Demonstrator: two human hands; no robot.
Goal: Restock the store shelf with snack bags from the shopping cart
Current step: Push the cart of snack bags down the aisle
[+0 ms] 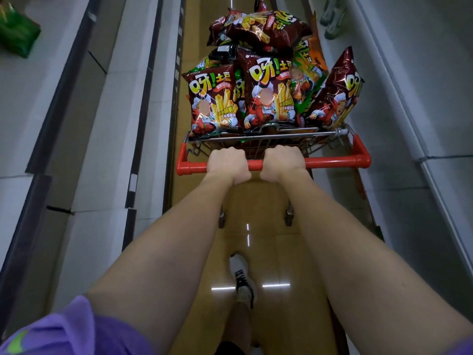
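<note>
A wire shopping cart with a red handle bar stands in the aisle straight ahead. It is heaped with several dark red snack bags showing yellow fries, plus a few orange and green ones. My left hand grips the handle left of centre. My right hand grips it just beside, fingers curled over the bar. White store shelves run along the left of the aisle.
More white shelving lines the right side, so the aisle is narrow. A green snack bag lies on the upper left shelf. My foot in a white shoe is on the glossy tan floor behind the cart.
</note>
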